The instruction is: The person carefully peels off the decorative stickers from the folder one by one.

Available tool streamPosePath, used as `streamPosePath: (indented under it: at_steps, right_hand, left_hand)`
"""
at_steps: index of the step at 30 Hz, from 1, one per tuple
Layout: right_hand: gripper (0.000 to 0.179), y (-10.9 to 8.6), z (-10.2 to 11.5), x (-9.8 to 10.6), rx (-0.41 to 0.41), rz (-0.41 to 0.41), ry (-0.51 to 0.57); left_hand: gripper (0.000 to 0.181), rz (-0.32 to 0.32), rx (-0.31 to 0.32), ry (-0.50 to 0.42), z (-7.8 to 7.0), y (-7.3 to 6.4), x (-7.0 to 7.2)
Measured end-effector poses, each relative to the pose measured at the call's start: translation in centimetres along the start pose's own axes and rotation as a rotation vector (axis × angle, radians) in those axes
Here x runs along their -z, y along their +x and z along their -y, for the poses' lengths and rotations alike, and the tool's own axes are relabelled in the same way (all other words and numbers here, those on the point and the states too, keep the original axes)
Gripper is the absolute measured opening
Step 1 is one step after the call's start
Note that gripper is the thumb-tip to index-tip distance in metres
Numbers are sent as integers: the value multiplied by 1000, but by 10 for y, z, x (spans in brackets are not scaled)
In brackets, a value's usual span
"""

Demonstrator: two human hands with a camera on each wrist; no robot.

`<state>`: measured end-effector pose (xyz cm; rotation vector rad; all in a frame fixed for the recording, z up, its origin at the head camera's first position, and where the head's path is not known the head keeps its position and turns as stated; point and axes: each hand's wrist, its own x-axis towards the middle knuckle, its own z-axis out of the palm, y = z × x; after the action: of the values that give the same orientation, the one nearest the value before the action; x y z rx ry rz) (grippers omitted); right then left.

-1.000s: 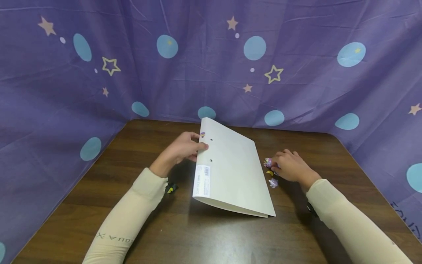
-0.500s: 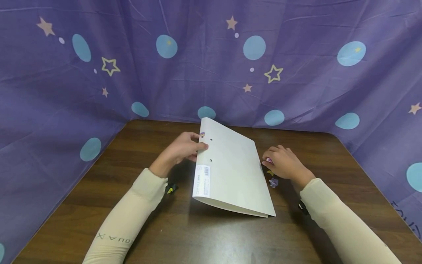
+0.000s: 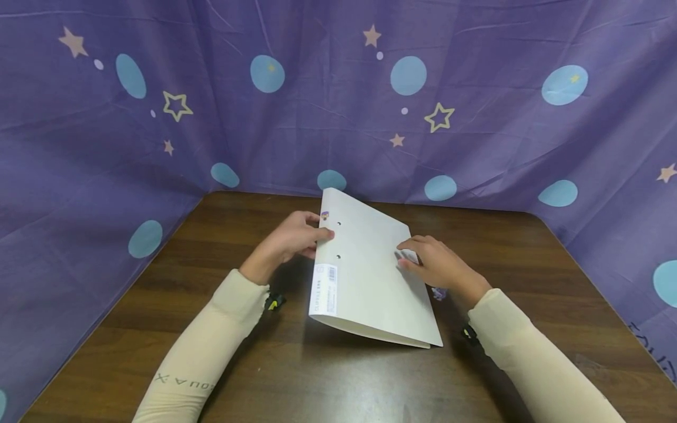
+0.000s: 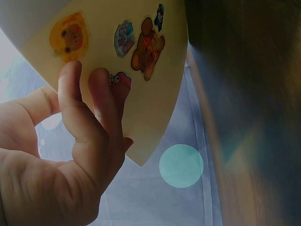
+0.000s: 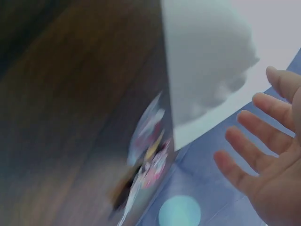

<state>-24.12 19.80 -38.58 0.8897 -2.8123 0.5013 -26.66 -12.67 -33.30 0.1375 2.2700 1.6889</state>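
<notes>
While the left hand [image 3: 293, 238] is pinching the spine of a white clip-file folder [image 3: 375, 282], thumb lying on the front cover and fingers reaching behind, the right hand [image 3: 439, 264] is hanging over the opposite edge, its fingers spread wide and gripping nothing. The folder itself is sitting between the two hands, tilting, its spine lifting off the bench [image 3: 344, 388] in the left hand's pinch and its far side sloping down toward the right hand. Just above the left thumb, a small purple sticker [image 3: 325, 216] is showing on the spine; below that thumb, a printed barcode label [image 3: 325, 289] is running along the same edge.

Round at the left wrist, the fingertips are pressing the folder's other face, and what a gallery they're meeting! An orange bear-face sticker [image 4: 70, 37] is sitting right at one fingertip, a pink sticker [image 4: 124, 78] is peeping out beside another, and farther from the fingers a brown bear sticker [image 4: 148, 52] is lying between a bluish sticker [image 4: 124, 40] and a small dark sticker [image 4: 160, 18].

Over by the right hand, a shadow of fingers is falling across the white cover. Glossy cut-outs [image 5: 155, 172] are lying on the bench beside the folder's edge, blurring too much to read, and a purple cut-out [image 3: 439, 293] is peeking out just below the right hand.
</notes>
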Motion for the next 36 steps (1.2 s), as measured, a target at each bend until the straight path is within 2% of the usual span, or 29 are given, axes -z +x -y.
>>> streamPosePath:
  at_steps: [5,10,17,24,26,32,36]
  right_hand:
    - [48,2,15,-5,21,11,232]
    - [53,2,23,-12,35,23,314]
    - [51,5,25,-18,50,37,280]
    - [51,7,27,-23,34,18,268]
    - [50,8,28,-24,32,9,280]
    - [49,12,29,-24,2,-3,347]
    - [50,14,29,-22,-25,-1,410]
  left_hand:
    - [49,-2,-6,7,1,1,1]
    - [50,2,-9,9,0,0,1]
    - [60,34,-5,-27,0,-1,1]
    - [78,123,4,-90,0,-3,-1]
    - [75,130,1,-113,-1,-4,-1]
    - [51,126,-10,-150,-6,-8,-1]
    - [58,137,-16,-190,-9,-10,0]
